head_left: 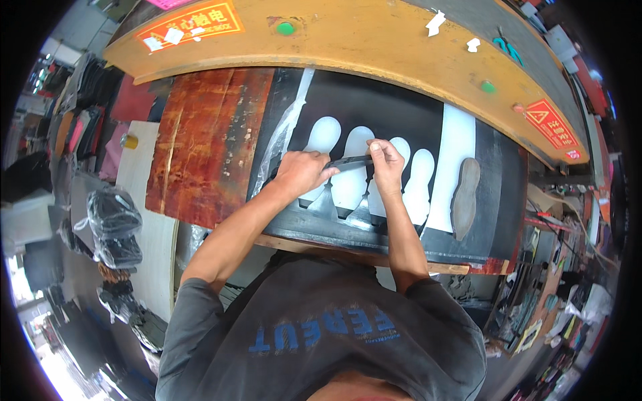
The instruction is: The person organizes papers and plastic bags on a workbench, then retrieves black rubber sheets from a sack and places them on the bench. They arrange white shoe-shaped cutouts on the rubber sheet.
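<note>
Both of my hands are over the work table, holding a narrow black strip (351, 162) stretched between them. My left hand (305, 172) is closed on its left end. At the other end, my right hand (387, 164) pinches it between thumb and fingers. Under them lies a black sheet (388, 100) with several white sole-shaped areas, one of them a white sole shape (420, 184) just right of my right hand. My hands and the strip partly cover the middle shapes. Farther right, a grey-brown sole-shaped piece (466, 197) rests beside a white band (455, 137).
A yellow machine beam (374, 50) with green buttons crosses the table's far side. Teal-handled tool (509, 50) lies on top of it. Worn reddish-brown board (200, 140) forms the table's left part. Crumpled clear plastic (284, 137) edges the black sheet. Plastic-wrapped dark bundles (114, 224) stand left.
</note>
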{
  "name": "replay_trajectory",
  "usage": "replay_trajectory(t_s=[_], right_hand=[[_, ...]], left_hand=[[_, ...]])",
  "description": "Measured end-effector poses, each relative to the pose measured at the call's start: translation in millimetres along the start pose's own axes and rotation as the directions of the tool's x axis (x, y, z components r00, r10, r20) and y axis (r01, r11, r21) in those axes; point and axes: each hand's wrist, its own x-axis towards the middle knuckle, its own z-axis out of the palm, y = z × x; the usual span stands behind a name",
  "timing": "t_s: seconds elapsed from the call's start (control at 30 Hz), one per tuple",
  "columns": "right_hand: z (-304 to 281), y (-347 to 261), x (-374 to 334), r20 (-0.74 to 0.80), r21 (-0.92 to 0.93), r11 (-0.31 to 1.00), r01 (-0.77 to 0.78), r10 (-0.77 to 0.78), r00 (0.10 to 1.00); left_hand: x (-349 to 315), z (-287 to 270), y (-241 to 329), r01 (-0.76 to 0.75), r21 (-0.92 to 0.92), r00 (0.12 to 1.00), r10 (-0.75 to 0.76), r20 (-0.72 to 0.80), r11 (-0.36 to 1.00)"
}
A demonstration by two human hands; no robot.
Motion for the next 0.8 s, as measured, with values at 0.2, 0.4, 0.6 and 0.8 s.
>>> replay_trajectory(t_s=[0.2, 0.4, 0.6, 0.8], right_hand=[[7.7, 10.7, -14.2, -0.062, -0.279, 0.960, -0.025, 0.008, 0.998], [23.5, 16.8, -18.2, -0.248, -0.141, 0.968, -0.207, 0.168, 0.954], [30.6, -39.2, -39.5, -0.329, 0.454, 0.847, -0.277, 0.449, 0.831], [33.1, -57.3, -79.6, -0.674, 0.221, 0.969, -0.107, 0.232, 0.701]], left_hand=[[-0.3, 6.5, -0.7, -0.108, -0.053, 0.994, 0.108, -0.006, 0.993], [22.0, -3.7, -19.3, 0.068, -0.206, 0.952, -0.001, 0.307, 0.976], [33.6, -12.7, 12.5, 0.409, -0.868, 0.912, -0.131, 0.388, 0.280], [7.9, 43.3, 104.5, 0.133, -0.906, 0.991, -0.065, 0.117, 0.402]])
